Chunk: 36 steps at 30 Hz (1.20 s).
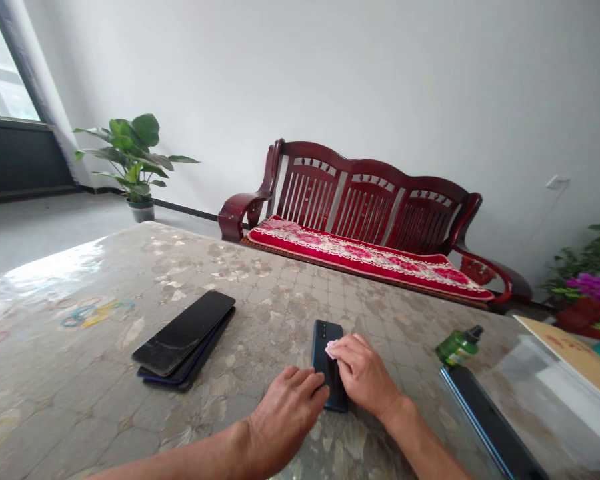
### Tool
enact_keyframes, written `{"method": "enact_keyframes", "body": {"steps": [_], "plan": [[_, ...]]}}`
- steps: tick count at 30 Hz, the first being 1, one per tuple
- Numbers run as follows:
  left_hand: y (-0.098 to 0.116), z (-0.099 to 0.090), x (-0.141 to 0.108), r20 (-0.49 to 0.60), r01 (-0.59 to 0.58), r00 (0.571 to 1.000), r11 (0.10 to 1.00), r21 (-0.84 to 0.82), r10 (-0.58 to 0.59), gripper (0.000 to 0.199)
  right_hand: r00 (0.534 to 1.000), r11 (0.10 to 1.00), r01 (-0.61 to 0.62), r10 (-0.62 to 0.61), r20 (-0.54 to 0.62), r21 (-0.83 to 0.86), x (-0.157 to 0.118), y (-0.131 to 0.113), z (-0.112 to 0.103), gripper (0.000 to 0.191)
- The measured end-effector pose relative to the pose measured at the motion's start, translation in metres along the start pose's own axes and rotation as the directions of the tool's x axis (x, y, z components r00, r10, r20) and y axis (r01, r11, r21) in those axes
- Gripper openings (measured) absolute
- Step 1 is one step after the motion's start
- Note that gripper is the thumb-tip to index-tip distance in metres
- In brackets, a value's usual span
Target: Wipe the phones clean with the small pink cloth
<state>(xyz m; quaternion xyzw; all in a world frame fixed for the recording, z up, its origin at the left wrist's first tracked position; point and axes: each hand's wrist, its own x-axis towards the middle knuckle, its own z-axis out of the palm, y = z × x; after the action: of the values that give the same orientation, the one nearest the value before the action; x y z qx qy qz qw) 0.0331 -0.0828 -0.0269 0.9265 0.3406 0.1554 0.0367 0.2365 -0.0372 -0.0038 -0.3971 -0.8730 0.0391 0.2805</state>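
- Phone [321,353], dark blue, back up with camera block at far end, flat on the patterned tabletop [265,300] between both hands.
- Right hand [363,371]: fingertips pinching a small pale-pink wipe [331,349] against the phone's back.
- Left hand [290,413]: fingers close together at phone's near left edge; cannot tell whether they grip it.
- Left of hands: phone stack [185,333], rubber bands [95,313] beyond it.
- Right: green bottle [459,345], just beside more dark phones [495,420].
- Wooden bench [365,193] behind table.
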Motion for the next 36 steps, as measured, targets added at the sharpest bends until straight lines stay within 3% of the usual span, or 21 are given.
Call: {"method": "enact_keyframes", "body": {"steps": [6, 13, 21, 29, 36], "plan": [[0.001, 0.0, 0.0, -0.013, -0.003, 1.0, 1.0, 0.018, 0.003, 0.022, 0.997, 0.997, 0.054, -0.057, 0.059, 0.047, -0.014, -0.013, -0.007, 0.037], [0.0, -0.003, 0.001, 0.003, 0.001, 1.0, 1.0, 0.011, -0.001, 0.021, 0.992, 0.996, -0.091, 0.092, -0.084, 0.024, -0.002, 0.011, 0.003, 0.036], [0.001, -0.003, 0.002, 0.018, 0.01, 1.0, 1.0, 0.009, -0.01, 0.021, 1.0, 0.998, -0.014, 0.014, 0.001, 0.056, -0.014, -0.013, -0.006, 0.036], [-0.001, -0.001, 0.001, -0.011, 0.004, 1.0, 1.0, 0.006, -0.004, 0.022, 0.99, 0.994, -0.098, 0.101, -0.095, 0.043, -0.012, -0.002, 0.001, 0.039], [0.0, -0.001, 0.001, 0.001, 0.022, 1.0, 1.0, 0.014, -0.022, 0.022, 0.998, 0.995, -0.062, 0.061, 0.004, 0.076, -0.022, -0.016, -0.008, 0.034]]}}
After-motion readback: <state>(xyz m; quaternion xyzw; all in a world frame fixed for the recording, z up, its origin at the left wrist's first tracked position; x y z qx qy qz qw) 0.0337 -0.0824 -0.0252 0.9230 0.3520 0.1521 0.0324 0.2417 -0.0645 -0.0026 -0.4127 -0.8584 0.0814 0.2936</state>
